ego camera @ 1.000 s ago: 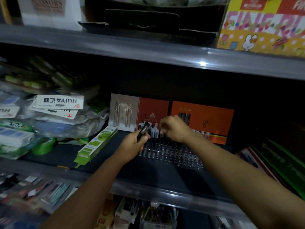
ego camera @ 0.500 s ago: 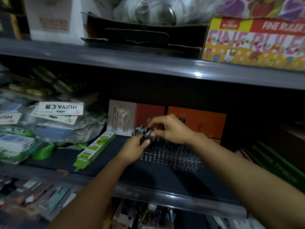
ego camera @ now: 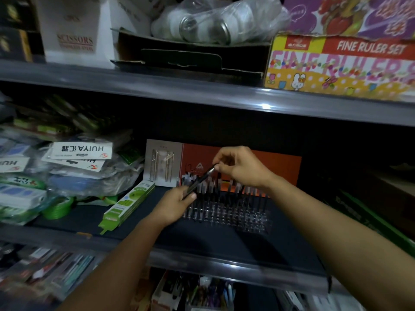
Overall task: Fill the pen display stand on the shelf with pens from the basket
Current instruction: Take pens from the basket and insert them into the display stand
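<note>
A clear plastic pen display stand [ego camera: 233, 215] sits on the dark middle shelf, with several pens standing in its back rows in front of an orange card. My left hand [ego camera: 177, 204] is at the stand's left end, closed around a bunch of dark pens. My right hand [ego camera: 240, 168] is above the stand's back rows and pinches the upper end of one dark pen [ego camera: 203, 178]. That pen slants down to the left, its lower end still at my left hand. No basket is in view.
A green flat box [ego camera: 126, 204] lies left of the stand, beside piled plastic packets [ego camera: 74, 167] and a green tape roll [ego camera: 57, 211]. The upper shelf's edge [ego camera: 202, 90] overhangs, carrying boxes. Dark green boxes [ego camera: 368, 221] lie at the right. More stationery shows below the shelf.
My right hand has risen from the pens in my left hand, drawing one pen up and to the right. The camera has tilted upward; my left hand stays at the stand's left end.
</note>
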Demonstrator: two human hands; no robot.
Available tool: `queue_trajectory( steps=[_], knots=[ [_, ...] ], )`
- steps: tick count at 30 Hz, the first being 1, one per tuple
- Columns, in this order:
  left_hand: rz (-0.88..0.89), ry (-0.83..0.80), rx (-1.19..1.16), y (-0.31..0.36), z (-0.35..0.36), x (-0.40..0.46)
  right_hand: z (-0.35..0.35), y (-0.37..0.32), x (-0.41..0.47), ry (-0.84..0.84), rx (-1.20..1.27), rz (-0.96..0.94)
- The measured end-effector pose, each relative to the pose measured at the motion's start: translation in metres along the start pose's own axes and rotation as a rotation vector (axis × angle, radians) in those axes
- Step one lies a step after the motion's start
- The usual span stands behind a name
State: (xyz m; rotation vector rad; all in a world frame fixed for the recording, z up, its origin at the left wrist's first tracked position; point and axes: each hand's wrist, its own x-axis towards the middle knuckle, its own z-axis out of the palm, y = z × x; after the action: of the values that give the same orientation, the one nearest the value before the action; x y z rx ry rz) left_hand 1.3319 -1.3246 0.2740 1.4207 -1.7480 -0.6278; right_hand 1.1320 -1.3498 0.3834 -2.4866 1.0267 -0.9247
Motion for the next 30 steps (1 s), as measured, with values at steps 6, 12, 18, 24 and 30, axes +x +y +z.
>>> queue_trajectory(
  steps=[6,12,18,24,30],
  knots=[
    [-0.046,0.058,0.039,-0.015,-0.014,-0.004,-0.022,0.012,0.002,0.079,0.047,0.061],
    [-0.011,0.077,0.001,-0.009,-0.015,-0.004,-0.018,0.024,0.002,0.037,-0.173,0.096],
    [0.073,0.078,-0.054,0.002,-0.007,0.005,0.005,0.037,0.008,-0.034,-0.304,0.092],
    [0.078,0.105,-0.05,0.001,-0.004,0.011,0.023,0.037,0.018,-0.052,-0.331,0.102],
    [0.098,0.111,-0.063,-0.009,-0.004,0.013,0.027,0.036,0.028,-0.063,-0.383,0.097]
  ],
)
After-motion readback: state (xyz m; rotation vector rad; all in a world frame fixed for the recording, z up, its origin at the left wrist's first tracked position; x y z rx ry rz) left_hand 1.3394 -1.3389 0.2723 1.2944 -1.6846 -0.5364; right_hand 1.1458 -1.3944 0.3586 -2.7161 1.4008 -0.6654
